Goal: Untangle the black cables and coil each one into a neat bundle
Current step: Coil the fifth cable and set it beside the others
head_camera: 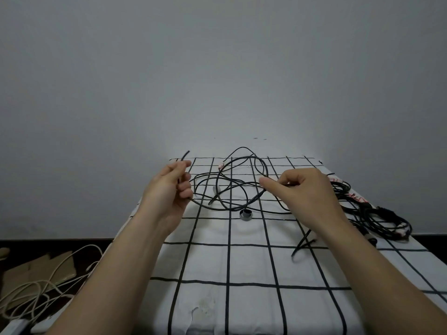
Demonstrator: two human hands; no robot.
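Left hand (pixel 174 187) pinches the black cable (pixel 232 189) near its free end, while right hand (pixel 304 189) pinches a strand at the tangle's 3 o'clock. Loops sprawl on the surface (pixel 242 262). It looks light, springy and kink-prone, so best grip near the end.

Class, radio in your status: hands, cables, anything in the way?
Left hand grips a black cable end; right hand pinches a loop. Tangle not yet coiled. Tape roll by the tangle's near edge.
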